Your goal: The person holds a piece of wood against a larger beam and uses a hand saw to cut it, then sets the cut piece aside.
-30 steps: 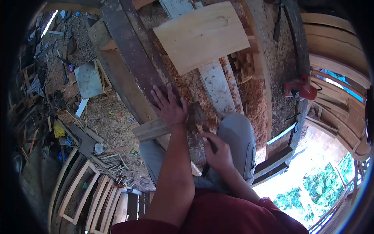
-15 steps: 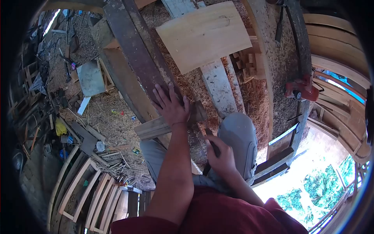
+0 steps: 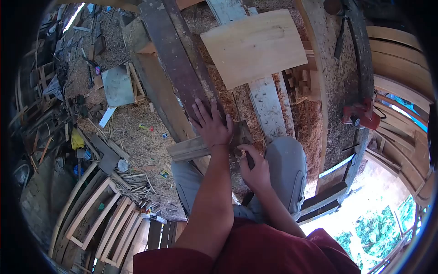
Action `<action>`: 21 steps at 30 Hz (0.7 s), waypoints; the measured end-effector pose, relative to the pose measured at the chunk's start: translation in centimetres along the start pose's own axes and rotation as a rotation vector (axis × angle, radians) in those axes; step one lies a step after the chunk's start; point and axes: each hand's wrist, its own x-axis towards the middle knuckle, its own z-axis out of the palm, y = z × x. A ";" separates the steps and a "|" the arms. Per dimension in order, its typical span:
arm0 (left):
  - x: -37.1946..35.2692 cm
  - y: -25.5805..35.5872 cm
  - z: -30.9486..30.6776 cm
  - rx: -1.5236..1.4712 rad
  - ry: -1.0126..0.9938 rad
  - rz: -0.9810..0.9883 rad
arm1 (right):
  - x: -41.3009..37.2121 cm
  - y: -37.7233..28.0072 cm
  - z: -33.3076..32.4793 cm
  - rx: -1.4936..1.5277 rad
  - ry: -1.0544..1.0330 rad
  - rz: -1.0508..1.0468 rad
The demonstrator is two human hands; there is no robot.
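Left hand [image 3: 212, 125], fingers [image 3: 200, 109] spread flat, pins a short wooden plank [image 3: 187, 148] across the sawdust-strewn table [image 3: 308, 123]. Right hand [image 3: 253, 171], fingers wrapped tight round a dark-handled tool [image 3: 249, 160], sets its tip at the plank's near end; the tool type is unclear. Judged step: working that end. The next stroke calls for firm downward pressure. A pale board [image 3: 253, 45] lies beyond.

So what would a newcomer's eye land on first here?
The left hand presses flat on a short weathered wooden batten at centre, while the right hand grips a dark-handled tool beside it. Above lies a pale square wooden board; a red power tool sits far right.
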 end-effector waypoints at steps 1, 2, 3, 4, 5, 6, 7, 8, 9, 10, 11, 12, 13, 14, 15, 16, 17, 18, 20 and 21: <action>-0.2 -0.2 -0.1 0.007 0.000 0.004 | -0.2 0.1 0.0 0.039 -0.009 0.009; -0.4 -0.4 -0.1 0.011 -0.003 0.010 | -0.3 0.5 -0.2 0.075 -0.016 0.019; -0.2 -0.2 0.0 0.007 0.004 0.019 | -0.2 0.8 -0.4 0.109 -0.015 0.020; -0.1 0.0 -0.1 0.003 0.000 0.017 | -0.1 1.0 -0.4 0.101 -0.008 0.006; -0.1 0.0 -0.2 -0.002 -0.001 0.015 | 0.1 1.2 -0.4 0.093 0.000 -0.011; -0.1 0.0 -0.2 -0.005 -0.003 0.014 | 0.1 1.3 -0.4 0.086 0.007 -0.026; -0.1 0.0 -0.2 -0.002 -0.004 0.016 | 0.1 1.3 -0.3 0.088 0.012 -0.015; -0.1 -0.1 -0.2 0.001 -0.004 0.017 | 0.0 1.2 -0.2 0.090 0.016 -0.004; -0.1 -0.1 -0.2 0.004 -0.006 0.016 | -0.1 1.1 -0.1 0.090 0.018 0.008; -0.2 -0.2 -0.2 0.000 -0.007 0.016 | -0.2 1.1 0.0 0.089 0.022 -0.002; -0.2 -0.2 -0.2 -0.007 -0.006 0.016 | -0.1 1.1 0.0 0.087 0.027 -0.015; -0.2 -0.1 -0.2 -0.014 -0.003 0.017 | 0.0 1.2 0.0 0.084 0.033 -0.029; -0.1 -0.1 -0.3 -0.022 -0.004 0.019 | 0.0 1.3 0.1 0.081 0.041 -0.033; -0.1 0.0 -0.4 -0.029 -0.002 0.022 | 0.0 1.4 0.2 0.080 0.050 -0.040; -0.1 -0.2 -0.3 -0.034 0.000 0.024 | -0.1 1.4 0.3 0.079 0.057 -0.047; -0.3 -0.4 -0.4 -0.045 -0.003 0.035 | -0.2 1.3 0.3 0.070 0.060 -0.035; -0.3 -0.6 -0.5 -0.054 -0.003 0.047 | -0.2 1.2 0.4 0.062 0.063 -0.026; -0.2 -0.7 -0.6 -0.064 -0.002 0.060 | -0.2 1.0 0.4 0.055 0.069 -0.017; -0.4 -1.9 -1.2 -0.088 -0.028 0.154 | -0.1 0.9 0.5 0.047 0.066 -0.017; -0.6 -2.5 -1.3 -0.100 -0.044 0.200 | 0.0 1.1 0.5 0.040 0.064 -0.014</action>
